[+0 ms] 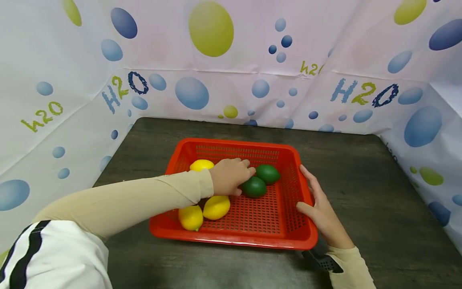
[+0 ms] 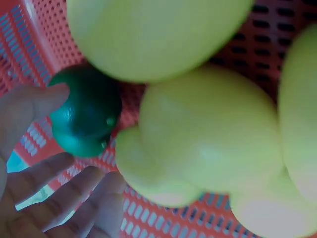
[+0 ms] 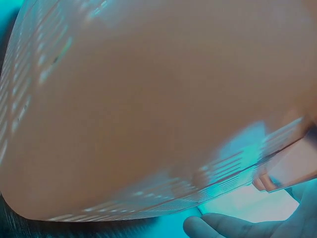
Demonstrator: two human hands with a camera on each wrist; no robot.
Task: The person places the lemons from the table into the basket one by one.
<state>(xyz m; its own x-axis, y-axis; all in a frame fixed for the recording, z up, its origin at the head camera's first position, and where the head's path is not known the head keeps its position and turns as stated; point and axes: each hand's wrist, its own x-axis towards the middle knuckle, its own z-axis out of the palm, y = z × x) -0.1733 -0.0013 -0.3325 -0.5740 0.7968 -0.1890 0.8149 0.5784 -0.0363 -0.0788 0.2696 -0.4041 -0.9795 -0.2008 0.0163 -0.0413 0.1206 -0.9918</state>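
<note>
A red plastic basket (image 1: 231, 241) with slotted sides holds yellow lemons (image 1: 216, 207) and two green limes (image 1: 267, 174). My left hand (image 1: 231, 176) reaches over the basket's middle, just left of the limes, its fingers spread and loosely bent. In the left wrist view its thumb overlaps a dark green lime (image 2: 84, 111), with the other fingers below; whether they touch is unclear. Large yellow lemons (image 2: 208, 129) crowd beside that hand. My right hand (image 1: 323, 212) grips the basket's right rim, thumb toward the inside. The basket wall (image 3: 124, 114) fills most of the right wrist view.
Under the basket is a dark wood-grain table (image 1: 361, 192). A white sheet (image 1: 245, 36) printed with bubbles and lettering hangs behind it and at both sides. My left forearm crosses the basket's left rim and hides part of the lemons. A black strap (image 1: 326, 263) circles the right wrist.
</note>
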